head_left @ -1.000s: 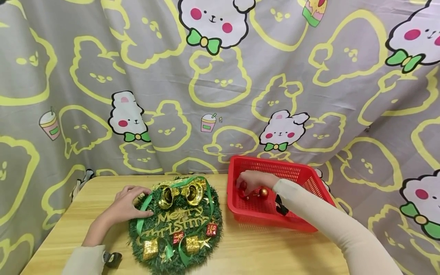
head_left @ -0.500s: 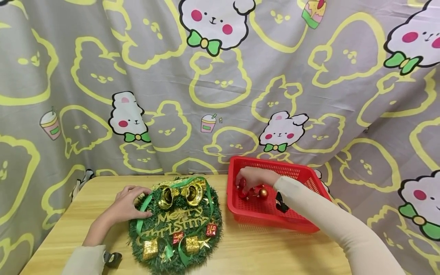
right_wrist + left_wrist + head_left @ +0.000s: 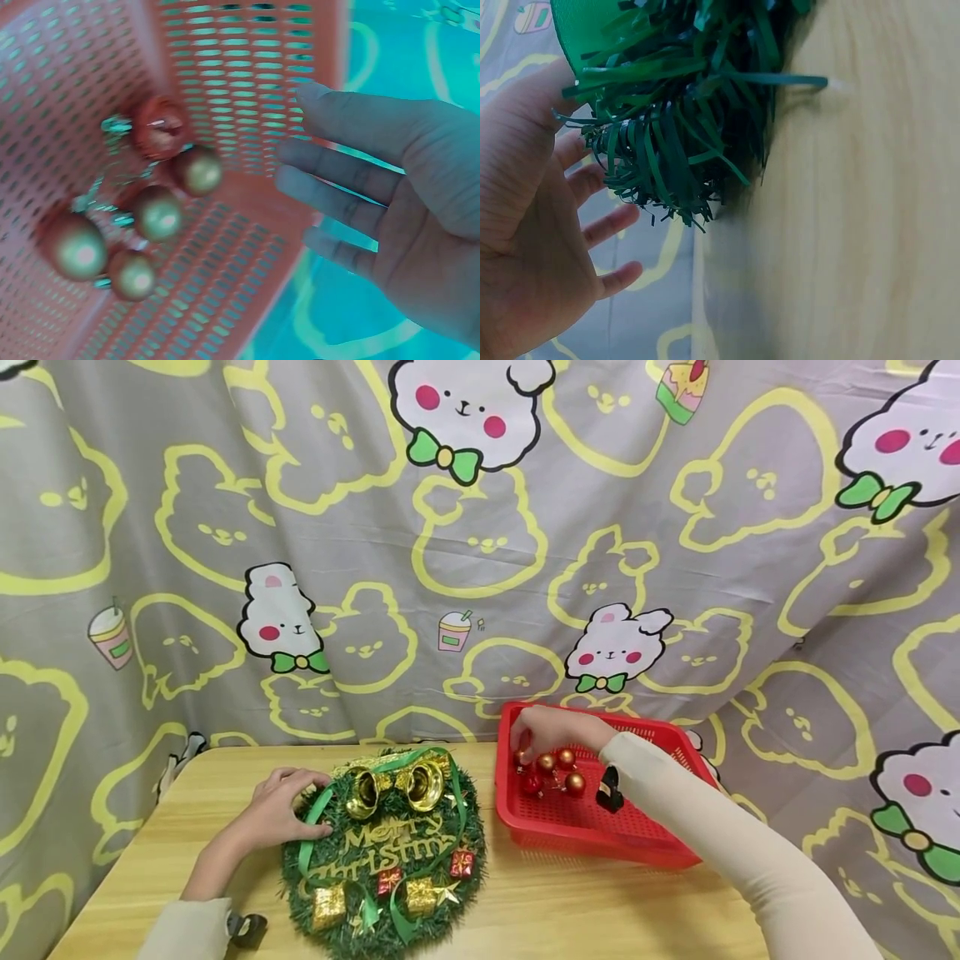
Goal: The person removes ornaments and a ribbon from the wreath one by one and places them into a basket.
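Note:
My left hand point(image 3: 288, 810) rests against the left edge of a green tinsel Christmas wreath point(image 3: 420, 860), which lies on the table. Its thumb lies over the green ribbon point(image 3: 309, 831); in the left wrist view its fingers are spread, fairly straight, beside the tinsel point(image 3: 675, 142). Over the back left corner of a red plastic basket point(image 3: 592, 843) is my right hand point(image 3: 551, 729). The right wrist view shows that hand's fingers extended, holding nothing. Inside the basket lie a red bauble point(image 3: 532, 783) and several gold baubles point(image 3: 575, 783), clustered near the hand.
The wreath carries gold bells point(image 3: 424, 782), gold lettering point(image 3: 393, 835) and small wrapped boxes point(image 3: 328, 903). Bare wooden table point(image 3: 555, 902) shows in front of the basket. A patterned curtain point(image 3: 360, 543) hangs behind the table.
My right hand has lifted and shifted slightly toward the back of the basket. More gold baubles show where it was, and the red one is uncovered. My left hand and the wreath stay put.

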`<state>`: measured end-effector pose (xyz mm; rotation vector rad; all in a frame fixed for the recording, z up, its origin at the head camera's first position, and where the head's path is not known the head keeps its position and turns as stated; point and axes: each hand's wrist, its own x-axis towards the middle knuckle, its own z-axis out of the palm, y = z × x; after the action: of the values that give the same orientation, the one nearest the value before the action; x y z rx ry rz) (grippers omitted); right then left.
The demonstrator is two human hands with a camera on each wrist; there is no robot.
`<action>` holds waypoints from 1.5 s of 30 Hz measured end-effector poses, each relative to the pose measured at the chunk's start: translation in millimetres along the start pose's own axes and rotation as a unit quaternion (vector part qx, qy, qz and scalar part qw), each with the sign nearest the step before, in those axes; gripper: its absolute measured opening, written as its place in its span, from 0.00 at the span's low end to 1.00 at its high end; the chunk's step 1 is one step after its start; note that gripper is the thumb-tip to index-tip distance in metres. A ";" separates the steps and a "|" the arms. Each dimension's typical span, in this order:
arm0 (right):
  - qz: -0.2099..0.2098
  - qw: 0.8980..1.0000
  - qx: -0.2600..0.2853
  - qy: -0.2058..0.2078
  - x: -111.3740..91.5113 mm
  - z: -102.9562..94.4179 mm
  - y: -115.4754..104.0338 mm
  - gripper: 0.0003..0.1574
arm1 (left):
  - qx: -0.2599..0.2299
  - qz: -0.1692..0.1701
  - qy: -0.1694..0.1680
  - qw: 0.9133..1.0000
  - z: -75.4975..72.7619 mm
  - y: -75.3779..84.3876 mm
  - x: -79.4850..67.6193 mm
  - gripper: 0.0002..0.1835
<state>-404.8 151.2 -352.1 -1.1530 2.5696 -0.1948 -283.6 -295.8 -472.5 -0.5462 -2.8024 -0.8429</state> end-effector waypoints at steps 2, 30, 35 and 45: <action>-0.001 1.000 0.013 0.008 1.8 -5.8 -3.7 0.09 | 0.001 0.000 0.000 1.000 0.0 0.0 -0.8 0.37; -0.016 0.987 0.142 0.073 82.4 -14.1 -59.0 0.15 | 0.000 -0.007 -0.005 1.000 1.0 -1.8 -0.5 0.36; 0.022 0.983 0.167 0.068 90.8 -7.6 -60.9 0.13 | 0.002 -0.007 -0.003 1.000 0.6 -1.5 -0.1 0.37; 0.028 0.989 0.144 0.027 110.1 8.8 -55.6 0.14 | 0.003 -0.001 -0.002 1.000 0.2 -0.4 -0.5 0.37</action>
<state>-431.4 32.1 -371.8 -0.9798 2.5103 -0.5703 -283.3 -296.1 -472.9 -0.5448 -2.8092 -0.8342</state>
